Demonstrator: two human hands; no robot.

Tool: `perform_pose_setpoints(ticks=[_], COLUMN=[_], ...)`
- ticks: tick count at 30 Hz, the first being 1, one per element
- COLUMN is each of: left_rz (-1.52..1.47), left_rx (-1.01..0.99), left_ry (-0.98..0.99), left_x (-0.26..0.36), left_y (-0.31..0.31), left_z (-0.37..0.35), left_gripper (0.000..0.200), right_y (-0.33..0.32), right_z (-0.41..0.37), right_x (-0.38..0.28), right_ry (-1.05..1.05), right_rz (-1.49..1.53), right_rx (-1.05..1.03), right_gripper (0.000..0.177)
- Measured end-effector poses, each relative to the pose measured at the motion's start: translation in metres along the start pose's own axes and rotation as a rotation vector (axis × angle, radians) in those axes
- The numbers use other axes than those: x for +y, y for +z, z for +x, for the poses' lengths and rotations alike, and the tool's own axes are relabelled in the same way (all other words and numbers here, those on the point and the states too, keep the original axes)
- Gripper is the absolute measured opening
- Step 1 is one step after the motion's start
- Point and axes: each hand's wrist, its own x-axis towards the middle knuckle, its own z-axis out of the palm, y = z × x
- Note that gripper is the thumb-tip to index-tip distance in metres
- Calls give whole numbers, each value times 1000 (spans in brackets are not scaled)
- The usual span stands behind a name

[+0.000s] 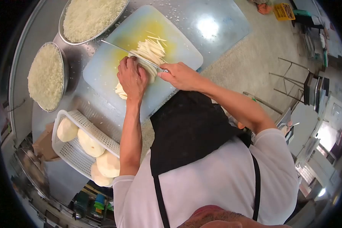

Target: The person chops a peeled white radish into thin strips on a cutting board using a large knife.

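Note:
My right hand is closed round the handle of a kitchen knife, whose long blade reaches across to the upper left. Curled fingers of my left hand press on pale slices of a peeled root vegetable, close beside the blade. Beyond the knife lies a heap of thin cut strips. Slices and strips rest on a whitish cutting board with a yellow-stained middle. My left hand covers part of the slices.
Two metal bowls of finely cut white pieces, one at the top and one at left, stand on the metal table. A white perforated basket nearby holds several peeled round vegetables. A metal-framed stool stands on the floor at right.

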Motion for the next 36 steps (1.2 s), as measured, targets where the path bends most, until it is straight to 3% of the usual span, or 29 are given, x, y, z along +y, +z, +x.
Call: perform_pose_setpoints(ticks=[3, 8, 11, 18, 30, 33, 36], left_rz=[1, -4, -28, -76, 100, 100, 68], left_rx=[23, 10, 21, 28, -3, -1, 25], left_ry=[13, 29, 36, 71, -24, -31, -38], left_x=[-1, -6, 0, -7, 6, 4, 2], left_y=[2, 3, 2, 0, -2, -2, 0], left_z=[-1, 0, 4, -1, -15, -17, -16], left_gripper=[39, 40, 38, 34, 39, 39, 36], right_y=[-12, 9, -19, 15, -6, 16, -16], right_z=[-13, 8, -10, 3, -17, 4, -5], right_x=[-21, 10, -30, 8, -21, 15, -17], right_ry=[59, -10, 79, 28, 115, -82, 15], right_rz=[14, 20, -10, 10, -8, 9, -50], right_rx=[-87, -2, -112, -28, -65, 54, -71], right_gripper=[40, 40, 42, 43, 41, 40, 40])
